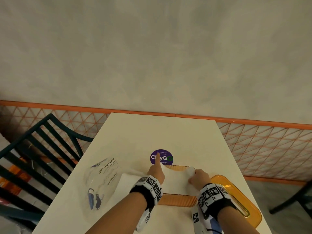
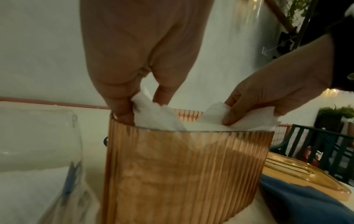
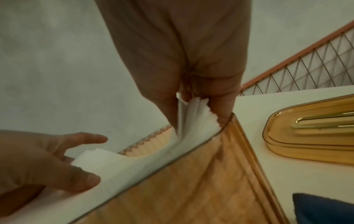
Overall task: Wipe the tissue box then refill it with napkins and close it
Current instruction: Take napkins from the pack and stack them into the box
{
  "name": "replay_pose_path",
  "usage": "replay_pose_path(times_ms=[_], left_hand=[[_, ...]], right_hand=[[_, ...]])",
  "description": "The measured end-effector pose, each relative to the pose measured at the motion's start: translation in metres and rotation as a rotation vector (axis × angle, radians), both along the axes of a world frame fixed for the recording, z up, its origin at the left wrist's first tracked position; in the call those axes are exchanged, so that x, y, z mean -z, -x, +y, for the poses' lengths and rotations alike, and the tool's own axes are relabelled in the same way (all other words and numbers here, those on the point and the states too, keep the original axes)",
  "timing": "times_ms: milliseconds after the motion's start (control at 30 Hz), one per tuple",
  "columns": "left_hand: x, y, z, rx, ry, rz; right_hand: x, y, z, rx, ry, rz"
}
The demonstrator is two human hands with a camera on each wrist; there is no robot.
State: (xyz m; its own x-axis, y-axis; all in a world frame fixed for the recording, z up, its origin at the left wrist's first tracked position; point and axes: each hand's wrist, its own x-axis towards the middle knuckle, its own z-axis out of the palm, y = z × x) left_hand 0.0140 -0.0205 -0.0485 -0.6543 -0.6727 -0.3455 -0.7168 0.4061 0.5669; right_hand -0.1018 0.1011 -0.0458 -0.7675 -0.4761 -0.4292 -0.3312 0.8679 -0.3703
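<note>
The landmark here is the amber ribbed tissue box (image 1: 177, 199), standing open-topped on the cream table (image 1: 135, 132), nearest the viewer between the two wrists. Just to the box's right, at the table's near edge, a dark blue cloth (image 2: 298, 201) lies partly cut off by the frame, and beside it rests the box's amber lid (image 1: 236, 196) with a long slot, flat on the table.

Inside the box sits a stack of white napkins (image 1: 175, 179), its top edge above the rim. The left hand (image 1: 156, 173) is at the box's left end, thumb and fingers (image 2: 122, 106) pinching the stack's corner while the index finger sticks out straight, away from the box. The right hand (image 1: 199, 178) grips the stack's right end, curled fingers (image 3: 222, 109) squeezing a fan of sheets at the rim. How deep the stack reaches is hard to tell through the ribbed wall, which blurs what lies behind it.

Left of the box lies a clear plastic wrapper (image 1: 101, 181) printed "TUWALYANG PAPEL"; its smaller lines are unreadable, and more white napkins seem to lie against it. Just beyond the box a round purple sticker (image 1: 164, 157) carries white lettering, half covered by the finger, reading roughly "C..yGO". Farther left stands a dark slatted chair (image 1: 38, 149), and beyond the table an orange lattice rail (image 1: 263, 149) runs below a grey wall.
</note>
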Motion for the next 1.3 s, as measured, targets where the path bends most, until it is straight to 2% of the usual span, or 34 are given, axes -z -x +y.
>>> replay_pose_path(times_ms=[133, 233, 267, 333, 400, 500, 633, 733, 800, 867, 933, 967, 1033, 1100, 1133, 1200, 1300], left_hand=[[0.004, -0.001, 0.004, 0.142, 0.158, -0.051], [0.007, -0.009, 0.007, 0.293, 0.447, -0.023], [0.008, -0.011, 0.007, 0.343, 0.492, -0.028], [0.011, -0.014, 0.007, 0.424, 0.428, -0.081], [0.014, -0.015, 0.005, 0.451, 0.294, -0.166], [0.017, -0.014, 0.005, 0.449, 0.224, -0.229], [0.015, -0.012, 0.006, 0.402, 0.169, -0.22], [0.013, -0.014, 0.007, 0.399, 0.19, -0.217], [0.006, -0.02, 0.008, 0.408, 0.294, -0.121], [-0.002, -0.034, 0.002, 0.321, 0.473, 0.087], [-0.004, -0.056, -0.016, 0.092, 0.531, 0.189], [-0.002, -0.07, -0.026, -0.042, 0.489, 0.16], [0.009, -0.095, -0.045, -0.234, 0.318, -0.06], [0.025, -0.114, -0.055, -0.3, 0.174, -0.357], [0.033, -0.12, -0.057, -0.305, 0.144, -0.449], [0.047, -0.126, -0.056, -0.293, 0.124, -0.523], [0.06, -0.128, -0.048, -0.281, 0.109, -0.516]], right_hand=[[0.0, -0.004, -0.003, -0.064, -0.034, 0.077], [-0.001, -0.01, 0.002, -0.202, 0.065, 0.304], [-0.001, -0.011, 0.003, -0.268, 0.096, 0.372], [0.001, -0.011, 0.005, -0.395, 0.096, 0.386], [0.005, -0.009, 0.004, -0.459, 0.008, 0.272], [0.017, -0.008, 0.002, -0.475, -0.117, 0.156], [0.026, -0.006, 0.0, -0.458, -0.134, 0.124], [0.025, -0.004, 0.001, -0.485, -0.134, 0.128], [0.023, -0.001, 0.005, -0.505, -0.098, 0.164], [0.02, 0.002, 0.01, -0.487, 0.04, 0.283], [0.017, 0.006, 0.017, -0.414, 0.185, 0.425], [0.017, 0.008, 0.02, -0.354, 0.227, 0.453], [0.019, 0.01, 0.023, -0.232, 0.239, 0.387], [0.023, 0.008, 0.021, -0.161, 0.202, 0.242], [0.026, 0.005, 0.019, -0.145, 0.178, 0.181], [0.03, -0.001, 0.016, -0.113, 0.147, 0.111], [0.032, -0.006, 0.015, -0.079, 0.136, 0.095]])
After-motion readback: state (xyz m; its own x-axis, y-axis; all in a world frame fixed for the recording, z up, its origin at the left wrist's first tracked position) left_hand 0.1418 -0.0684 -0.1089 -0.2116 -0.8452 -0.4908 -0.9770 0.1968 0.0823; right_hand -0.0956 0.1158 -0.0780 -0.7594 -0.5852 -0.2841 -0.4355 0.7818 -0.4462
